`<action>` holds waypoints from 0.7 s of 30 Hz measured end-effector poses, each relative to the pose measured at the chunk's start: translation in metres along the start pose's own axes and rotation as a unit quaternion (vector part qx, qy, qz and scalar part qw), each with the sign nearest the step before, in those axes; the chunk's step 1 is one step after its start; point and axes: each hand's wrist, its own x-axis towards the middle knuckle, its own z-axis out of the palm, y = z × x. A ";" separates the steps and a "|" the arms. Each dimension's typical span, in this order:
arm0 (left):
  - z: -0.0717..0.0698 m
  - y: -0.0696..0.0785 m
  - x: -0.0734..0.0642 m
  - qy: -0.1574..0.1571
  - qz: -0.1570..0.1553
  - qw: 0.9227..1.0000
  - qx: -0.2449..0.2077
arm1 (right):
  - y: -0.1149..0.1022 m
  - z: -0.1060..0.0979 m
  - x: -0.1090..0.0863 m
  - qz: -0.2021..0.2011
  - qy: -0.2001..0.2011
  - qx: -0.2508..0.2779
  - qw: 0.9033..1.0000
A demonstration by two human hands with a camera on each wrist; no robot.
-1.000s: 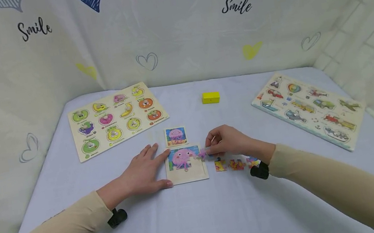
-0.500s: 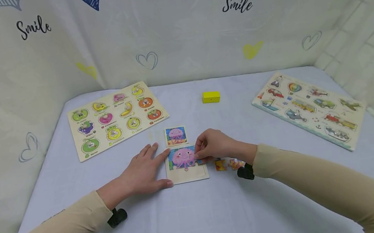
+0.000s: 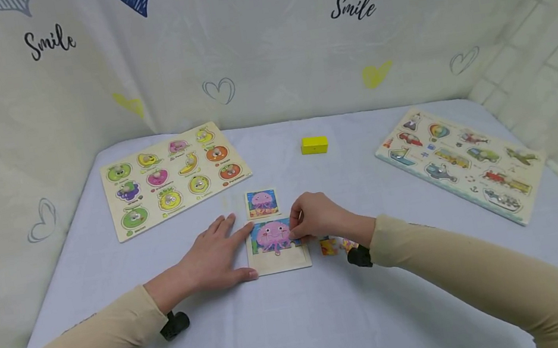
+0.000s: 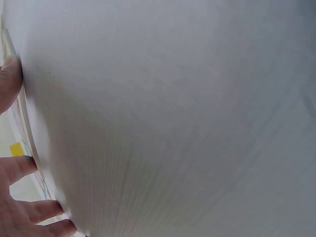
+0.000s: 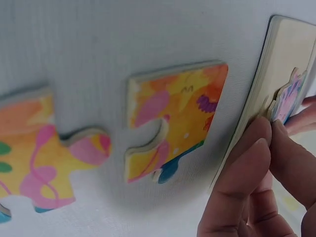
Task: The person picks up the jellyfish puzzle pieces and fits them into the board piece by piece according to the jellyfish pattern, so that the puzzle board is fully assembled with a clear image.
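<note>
A small wooden puzzle tray (image 3: 281,262) holds a part-assembled pink jellyfish picture (image 3: 272,235), its lower strip bare wood. My left hand (image 3: 215,254) lies with spread fingers at the tray's left edge, thumb and index finger touching it. With thumb and forefinger, my right hand (image 3: 325,215) pinches a jigsaw piece at the picture's right side; the fingertips mostly hide this piece. In the right wrist view, the fitted pieces (image 5: 289,101) show just beyond those fingertips. Loose orange-and-yellow jigsaw pieces (image 5: 182,116) lie on the cloth under the right wrist.
A small jellyfish picture card (image 3: 263,203) lies against the tray's far edge. Behind it are a fruit puzzle board (image 3: 179,180) at left, a yellow block (image 3: 314,145) and a vehicle puzzle board (image 3: 464,164) at right. A printed curtain (image 3: 282,47) closes off the back.
My right hand has moved left with the jigsaw piece, from beside the tray onto the picture's right side, filling its gap. Over the last half second it barely shifts. The left hand stays put.
</note>
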 end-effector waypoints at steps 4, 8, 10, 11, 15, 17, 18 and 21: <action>0.000 0.000 0.000 -0.001 0.000 1.000 -0.001 | 0.000 0.002 0.000 0.002 0.005 -0.008 1.000; 0.000 0.000 0.000 -0.002 0.000 1.000 -0.001 | -0.001 0.002 0.000 0.008 0.005 -0.005 1.000; 0.000 0.000 0.000 -0.002 0.001 1.000 -0.001 | -0.001 0.002 0.000 0.008 0.006 -0.004 1.000; 0.000 0.000 0.000 -0.001 0.001 1.000 0.000 | 0.000 0.002 0.000 0.009 0.006 -0.004 1.000; 0.000 -0.001 0.000 -0.001 0.002 1.000 0.002 | 0.000 0.003 0.003 0.008 0.009 -0.009 1.000; 0.000 -0.001 0.000 -0.001 0.002 1.000 0.001 | 0.000 0.004 0.004 0.006 0.011 -0.016 1.000; 0.000 -0.001 0.000 -0.001 0.002 1.000 0.001 | 0.000 0.004 0.004 0.005 0.012 -0.019 1.000; 0.000 -0.001 0.000 -0.001 0.001 1.000 -0.002 | 0.000 0.005 0.005 0.000 0.016 -0.028 0.999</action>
